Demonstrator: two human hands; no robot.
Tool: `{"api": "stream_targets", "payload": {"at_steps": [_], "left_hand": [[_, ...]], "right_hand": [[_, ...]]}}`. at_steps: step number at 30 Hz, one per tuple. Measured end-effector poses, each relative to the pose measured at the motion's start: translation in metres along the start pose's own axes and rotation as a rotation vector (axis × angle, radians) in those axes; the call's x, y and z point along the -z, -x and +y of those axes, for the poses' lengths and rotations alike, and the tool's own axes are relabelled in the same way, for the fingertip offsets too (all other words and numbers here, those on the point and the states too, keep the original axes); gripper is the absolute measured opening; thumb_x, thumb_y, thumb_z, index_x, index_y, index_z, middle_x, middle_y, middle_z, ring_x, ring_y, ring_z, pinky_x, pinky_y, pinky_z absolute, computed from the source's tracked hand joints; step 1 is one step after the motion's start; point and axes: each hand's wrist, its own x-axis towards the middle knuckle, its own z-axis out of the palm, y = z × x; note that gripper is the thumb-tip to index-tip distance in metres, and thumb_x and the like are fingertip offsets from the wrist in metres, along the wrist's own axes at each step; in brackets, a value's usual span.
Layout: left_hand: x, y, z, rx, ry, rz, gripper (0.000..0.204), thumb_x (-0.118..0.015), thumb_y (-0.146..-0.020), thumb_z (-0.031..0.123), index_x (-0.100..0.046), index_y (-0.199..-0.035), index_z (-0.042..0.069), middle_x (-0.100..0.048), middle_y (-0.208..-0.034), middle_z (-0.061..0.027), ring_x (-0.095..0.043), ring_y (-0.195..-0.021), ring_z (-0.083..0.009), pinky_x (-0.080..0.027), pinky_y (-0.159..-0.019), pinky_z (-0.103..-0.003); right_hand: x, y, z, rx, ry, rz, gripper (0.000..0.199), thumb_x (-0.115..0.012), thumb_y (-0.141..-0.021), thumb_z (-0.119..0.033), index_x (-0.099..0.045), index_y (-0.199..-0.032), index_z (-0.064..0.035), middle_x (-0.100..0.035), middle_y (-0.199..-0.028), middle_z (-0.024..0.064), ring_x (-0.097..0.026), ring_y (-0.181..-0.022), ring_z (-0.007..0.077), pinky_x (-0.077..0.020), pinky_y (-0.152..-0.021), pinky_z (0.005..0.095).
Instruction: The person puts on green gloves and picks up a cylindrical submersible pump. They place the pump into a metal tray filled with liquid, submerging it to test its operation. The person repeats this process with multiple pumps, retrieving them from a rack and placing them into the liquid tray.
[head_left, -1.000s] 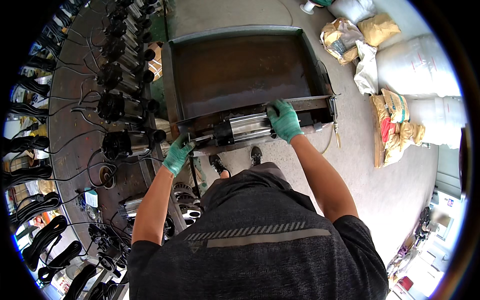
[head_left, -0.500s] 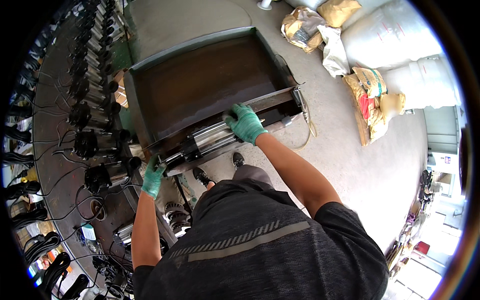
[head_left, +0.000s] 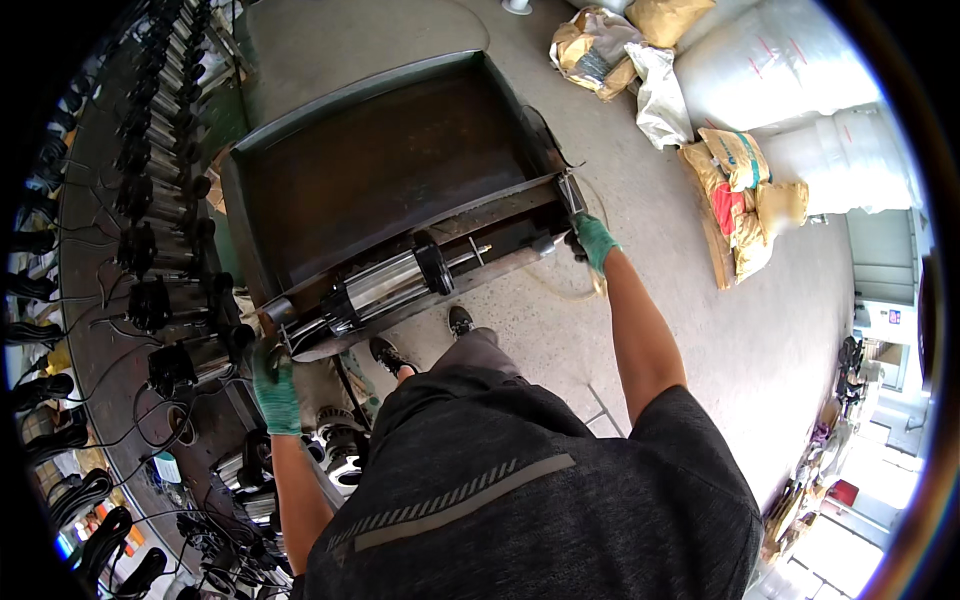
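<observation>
Since the earlier frame, the right hand (head_left: 594,240) has moved off the silver cylinder (head_left: 385,288) to the far right end of the ledge (head_left: 505,265). The cylinder lies between both hands, resting along this ledge and touched by neither. The right hand is curled at a metal fitting (head_left: 568,192); the left hand (head_left: 275,385) is by the ledge's left end. Whether either hand grips something, one cannot tell. The step in hand appears to be work at the ledge's ends; the next move would call for steady fingers at the fitting, without disturbing the cylinder. Beyond the hands is the tray (head_left: 380,170); left of the left hand, a bench bears similar cylinders (head_left: 165,250).
</observation>
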Motion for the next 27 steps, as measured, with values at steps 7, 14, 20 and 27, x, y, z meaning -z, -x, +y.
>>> {"api": "stream_targets", "payload": {"at_steps": [7, 14, 20, 27], "left_hand": [[-0.086, 0.009, 0.116, -0.045, 0.041, -0.128, 0.059, -0.069, -0.096, 0.013, -0.044, -0.148, 0.001, -0.061, -0.135, -0.0112, -0.060, -0.122, -0.0223, -0.047, -0.105, -0.035], [-0.143, -0.011, 0.163, -0.096, 0.337, 0.024, 0.042, -0.061, -0.103, 0.023, -0.049, -0.138, 0.005, -0.062, -0.114, -0.0056, -0.062, -0.097, -0.0160, -0.052, -0.086, -0.031], [-0.082, -0.025, 0.093, 0.461, 0.911, 0.521, 0.013, -0.055, -0.097, 0.017, -0.066, -0.102, 0.010, -0.058, -0.081, -0.0001, -0.053, -0.065, -0.0142, -0.044, -0.057, -0.029], [-0.007, -0.026, -0.025, 0.730, 0.508, 0.491, 0.017, -0.058, -0.103, 0.030, -0.064, -0.098, 0.014, -0.055, -0.068, 0.0014, -0.043, -0.048, -0.0104, -0.033, -0.042, -0.027]], "right_hand": [[-0.145, 0.128, -0.001, 0.607, -0.389, -0.425, 0.015, -0.062, -0.098, -0.006, -0.056, -0.111, -0.0080, -0.060, -0.098, 0.0066, -0.065, -0.082, 0.0212, -0.0596, -0.072, 0.0345], [-0.291, 0.164, 0.028, 1.004, 0.458, -0.462, 0.029, -0.064, -0.096, -0.006, -0.061, -0.125, -0.0056, -0.069, -0.110, 0.0126, -0.068, -0.098, 0.0232, -0.0571, -0.078, 0.0348], [-0.288, 0.178, 0.010, 1.407, 0.793, -0.167, 0.034, -0.071, -0.089, -0.013, -0.065, -0.122, -0.0105, -0.069, -0.113, 0.0133, -0.068, -0.099, 0.0325, -0.0549, -0.085, 0.0437], [-0.261, 0.129, -0.051, 1.120, 0.770, -0.062, 0.029, -0.069, -0.085, -0.010, -0.068, -0.114, -0.0088, -0.070, -0.103, 0.0154, -0.068, -0.091, 0.0352, -0.0552, -0.080, 0.0438]]}}
